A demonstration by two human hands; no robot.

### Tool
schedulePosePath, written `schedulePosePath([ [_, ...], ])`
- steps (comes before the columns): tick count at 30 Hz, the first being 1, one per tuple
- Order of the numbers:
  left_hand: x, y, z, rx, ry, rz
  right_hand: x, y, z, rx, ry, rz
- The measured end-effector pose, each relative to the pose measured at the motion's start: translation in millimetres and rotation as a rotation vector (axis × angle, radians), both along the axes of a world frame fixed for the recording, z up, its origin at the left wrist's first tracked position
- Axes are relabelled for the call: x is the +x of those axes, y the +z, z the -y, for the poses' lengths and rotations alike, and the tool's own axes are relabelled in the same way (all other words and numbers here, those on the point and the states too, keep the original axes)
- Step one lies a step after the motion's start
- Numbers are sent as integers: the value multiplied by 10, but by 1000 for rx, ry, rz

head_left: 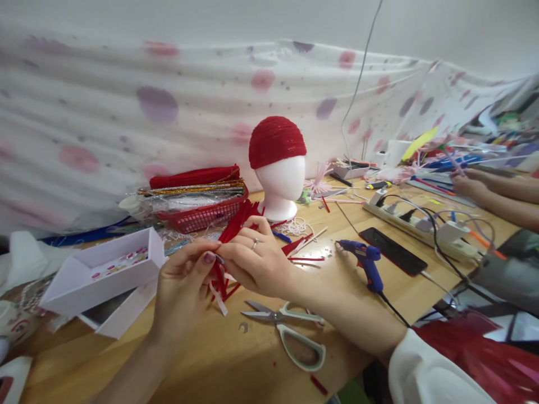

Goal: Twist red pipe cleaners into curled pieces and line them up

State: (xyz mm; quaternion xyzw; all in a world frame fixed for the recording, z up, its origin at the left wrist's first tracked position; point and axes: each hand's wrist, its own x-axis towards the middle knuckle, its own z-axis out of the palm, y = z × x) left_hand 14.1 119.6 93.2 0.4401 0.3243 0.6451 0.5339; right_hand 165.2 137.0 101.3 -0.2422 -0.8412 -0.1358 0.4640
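Both bare forearms [135, 365] angled inward. The left hand [182, 280], thumb and fingers pinched, met the right hand [265, 261], back turned upward and fingers bent, their fingertips close together.

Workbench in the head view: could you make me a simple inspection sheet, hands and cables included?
Surface: wooden tabletop, crowded with materials.
Job's things: red strips; open scissors; white mannequin head wearing a red cap.
Clutter: red basket, white box, smartphone.
Hands: left hand and right hand meet at the fingertips; what they pinch is mostly hidden.
Cables: blue glue gun with its cord; power strip bearing plugs.
Surroundings: spotted sheet behind; another person's hand at far right.
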Motion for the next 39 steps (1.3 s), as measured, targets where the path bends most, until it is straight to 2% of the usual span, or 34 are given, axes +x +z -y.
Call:
schedulePosePath([
  [3,-2,-9,21,77,35,-36,-33,20,55,-142,60,-88],
  [6,-22,-9,21,111,16,-76,-46,24,73,-288,101,-206],
  [10,-48,-13,-12,55,-13,-96,-38,12,49,-425,50,-285],
  [15,-67,-13,-74,-35,-44,-51,-24,6,31,-565,81,-225],
  [21,-128,29,-113,-30,12,-36,-7,94,109,-680,217,-190],
  [25,-132,73,-93,32,51,-77,-3,157,195,-721,210,-96],
  [32,-151,89,-74,107,87,-69,-26,120,206,-733,181,-34],
  [39,-180,120,-107,92,114,-77,2,159,200,-876,321,-62],
])
